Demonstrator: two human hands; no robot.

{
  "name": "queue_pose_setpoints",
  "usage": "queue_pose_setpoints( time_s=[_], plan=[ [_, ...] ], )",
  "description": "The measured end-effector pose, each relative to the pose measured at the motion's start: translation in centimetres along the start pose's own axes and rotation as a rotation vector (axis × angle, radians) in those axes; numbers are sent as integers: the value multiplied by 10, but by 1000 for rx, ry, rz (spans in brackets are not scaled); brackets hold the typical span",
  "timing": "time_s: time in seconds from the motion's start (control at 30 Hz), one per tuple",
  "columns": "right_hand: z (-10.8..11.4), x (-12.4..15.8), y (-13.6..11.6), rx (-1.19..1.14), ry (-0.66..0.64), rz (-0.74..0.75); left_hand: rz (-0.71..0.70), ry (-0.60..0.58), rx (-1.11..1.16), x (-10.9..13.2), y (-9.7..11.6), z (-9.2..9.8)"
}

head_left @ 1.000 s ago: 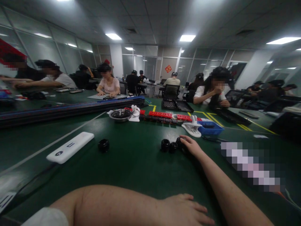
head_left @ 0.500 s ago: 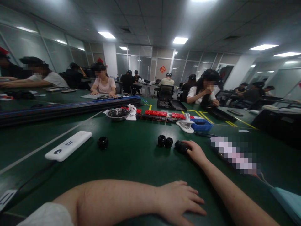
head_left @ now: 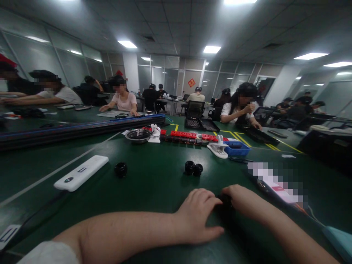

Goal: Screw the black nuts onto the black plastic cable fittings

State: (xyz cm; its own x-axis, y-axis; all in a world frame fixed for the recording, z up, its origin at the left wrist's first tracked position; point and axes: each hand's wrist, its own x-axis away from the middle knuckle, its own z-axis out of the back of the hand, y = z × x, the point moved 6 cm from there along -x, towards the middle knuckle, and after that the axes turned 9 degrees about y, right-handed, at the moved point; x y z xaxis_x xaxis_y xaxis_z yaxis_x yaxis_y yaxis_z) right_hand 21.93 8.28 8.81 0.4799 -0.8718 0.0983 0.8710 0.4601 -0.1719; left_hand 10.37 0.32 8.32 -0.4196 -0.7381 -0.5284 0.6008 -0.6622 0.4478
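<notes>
My left hand (head_left: 199,214) lies on the green table (head_left: 154,187), fingers curled toward a small black round part (head_left: 226,201) between both hands. My right hand (head_left: 243,201) is closed around that black part, which is mostly hidden by the fingers. Two more black round parts (head_left: 193,168) sit together farther out, and a single one (head_left: 121,169) lies to the left.
A white oblong device (head_left: 81,177) lies at left. A metal bowl (head_left: 137,135), red strips (head_left: 192,135), a white clip (head_left: 217,148) and a blue tray (head_left: 237,148) stand at the far side. Several people sit at other tables. A flat blurred object (head_left: 277,181) lies at right.
My right hand has drawn one black part away from the group and back toward me. My left hand has lifted its fingers and closed in on it.
</notes>
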Motion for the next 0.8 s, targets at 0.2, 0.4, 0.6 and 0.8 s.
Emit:
queue_pose_setpoints(
  time_s=[0.2,0.4,0.6,0.8],
  plan=[
    [0,-5,-74,-10,-145,122,177,-157,-118,14,-42,2],
    [7,-18,-89,-415,-178,269,263,-157,-167,26,-70,13],
    [0,-6,-89,-406,160,308,283,-137,-101,21,-80,10],
    [-26,-1,-85,-482,126,377,266,-129,-90,21,-79,9]
  ],
)
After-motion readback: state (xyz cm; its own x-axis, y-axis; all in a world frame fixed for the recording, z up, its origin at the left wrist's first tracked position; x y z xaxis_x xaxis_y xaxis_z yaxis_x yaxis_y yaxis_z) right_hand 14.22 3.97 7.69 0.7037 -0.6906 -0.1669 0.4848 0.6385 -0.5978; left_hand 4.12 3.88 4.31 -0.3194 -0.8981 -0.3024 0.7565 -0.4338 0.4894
